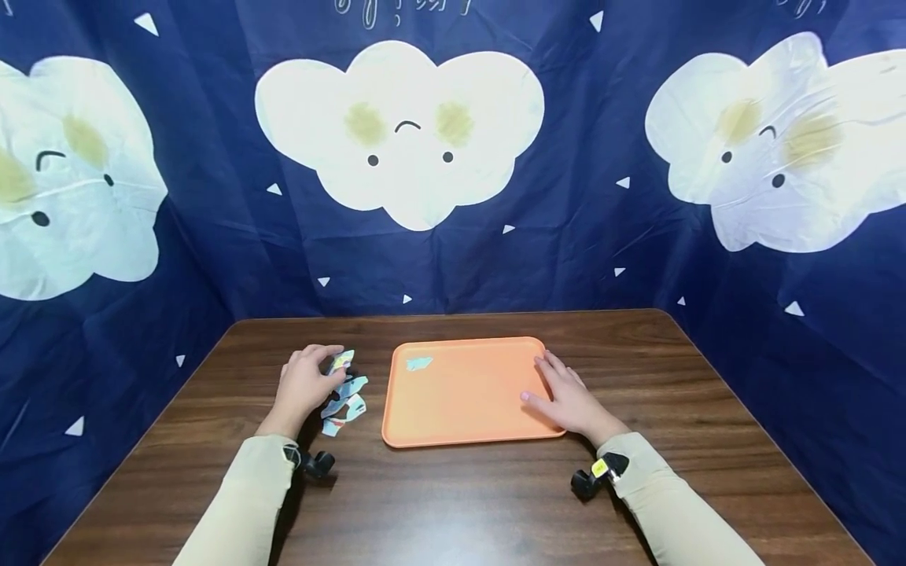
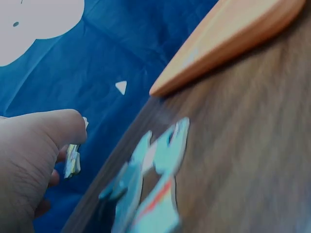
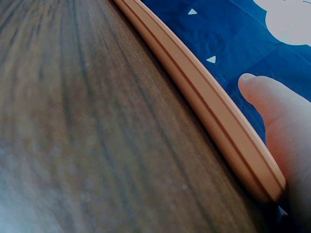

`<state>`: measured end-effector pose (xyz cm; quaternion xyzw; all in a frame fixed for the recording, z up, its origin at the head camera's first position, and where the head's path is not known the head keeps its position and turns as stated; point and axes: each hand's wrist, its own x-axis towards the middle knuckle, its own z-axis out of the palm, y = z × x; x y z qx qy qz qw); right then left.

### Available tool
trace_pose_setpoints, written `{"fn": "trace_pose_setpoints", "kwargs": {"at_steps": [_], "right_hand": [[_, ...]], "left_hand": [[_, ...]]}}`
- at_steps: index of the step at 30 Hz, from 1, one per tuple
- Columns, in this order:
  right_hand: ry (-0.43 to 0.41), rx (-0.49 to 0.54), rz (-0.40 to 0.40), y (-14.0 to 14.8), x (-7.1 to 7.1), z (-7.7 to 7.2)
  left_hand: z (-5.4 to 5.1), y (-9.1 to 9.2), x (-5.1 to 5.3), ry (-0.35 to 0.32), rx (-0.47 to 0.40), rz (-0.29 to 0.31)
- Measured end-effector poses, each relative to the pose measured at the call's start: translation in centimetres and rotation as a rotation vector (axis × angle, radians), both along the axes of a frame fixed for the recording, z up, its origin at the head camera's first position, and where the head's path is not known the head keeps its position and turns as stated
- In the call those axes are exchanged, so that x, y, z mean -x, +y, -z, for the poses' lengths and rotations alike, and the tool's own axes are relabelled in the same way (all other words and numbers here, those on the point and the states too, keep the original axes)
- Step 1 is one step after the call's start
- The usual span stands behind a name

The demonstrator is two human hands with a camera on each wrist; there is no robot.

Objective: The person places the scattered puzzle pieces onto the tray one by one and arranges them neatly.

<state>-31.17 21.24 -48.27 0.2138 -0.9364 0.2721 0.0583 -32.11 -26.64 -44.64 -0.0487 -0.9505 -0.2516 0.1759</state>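
My left hand (image 1: 304, 384) pinches a puzzle piece (image 1: 344, 360) with yellow and light-blue print between thumb and fingers. In the left wrist view that piece (image 2: 73, 162) is raised off the table, seen nearly edge-on. Just below the hand lie several loose light-blue puzzle pieces (image 1: 351, 387), close together and partly overlapping. An orange tray (image 1: 474, 397) sits to their right, with one light-blue piece (image 1: 419, 363) flat near its upper left corner. My right hand (image 1: 569, 399) is at the tray's right edge, fingers spread and thumb over the tray. Its contact with the rim is partly hidden.
Everything stands on a brown wooden table (image 1: 453, 495). Behind and beside it hangs a dark blue cloth (image 1: 439, 267) with white clouds. A small wrist camera (image 1: 318, 464) on the left and another camera (image 1: 586, 484) on the right hang close above the tabletop.
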Motion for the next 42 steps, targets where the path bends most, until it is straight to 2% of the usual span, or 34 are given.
{"fn": "trace_pose_setpoints", "kwargs": {"at_steps": [11,20,28,42], "right_hand": [[0.009,0.0,0.004,-0.1,-0.1,-0.1],[0.02,0.003,0.009,-0.1,0.0,-0.6],[0.005,-0.003,0.012,-0.2,-0.1,-0.3],[0.018,0.002,0.016,-0.3,-0.1,-0.2]], "left_hand": [[-1.3,2.5,1.6,-0.028,0.021,0.044],[-2.3,4.3,2.8,-0.056,-0.033,0.087],[-3.0,5.6,3.0,-0.041,-0.072,0.163],[-3.4,7.5,3.6,-0.041,-0.093,0.24]]}}
